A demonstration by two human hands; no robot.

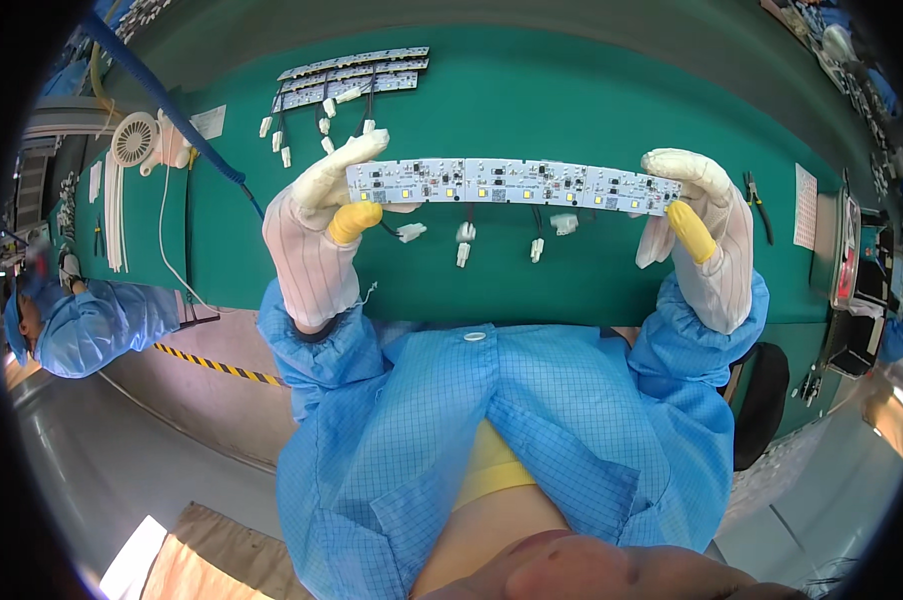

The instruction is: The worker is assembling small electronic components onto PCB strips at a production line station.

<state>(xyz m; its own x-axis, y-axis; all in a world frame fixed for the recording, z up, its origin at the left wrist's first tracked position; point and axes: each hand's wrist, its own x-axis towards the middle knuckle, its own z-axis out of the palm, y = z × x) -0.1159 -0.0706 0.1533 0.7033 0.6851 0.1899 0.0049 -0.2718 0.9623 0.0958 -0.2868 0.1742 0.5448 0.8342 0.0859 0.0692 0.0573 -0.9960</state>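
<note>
A long white LED circuit board (517, 183) spans the space between my two gloved hands, lifted over the green bench. My left hand (322, 200) grips its left end, with a yellow cover on the thumb. At the opposite end, my right hand (707, 215) pinches the board the same way, its thumb also in yellow. Small chips and square yellow LEDs dot the face turned up to me. Below the board's lower edge hang dark wires with white connectors (465, 233). Beyond my left hand, several similar boards (352, 78) lie stacked with their wired connectors spread out.
Pliers (759, 208) lie right of my right hand, near a white sheet (806, 207). A small white fan (142, 140) stands at the left, by a blue hose (162, 85) crossing the bench (592, 90). Another person in blue (102, 325) works at far left.
</note>
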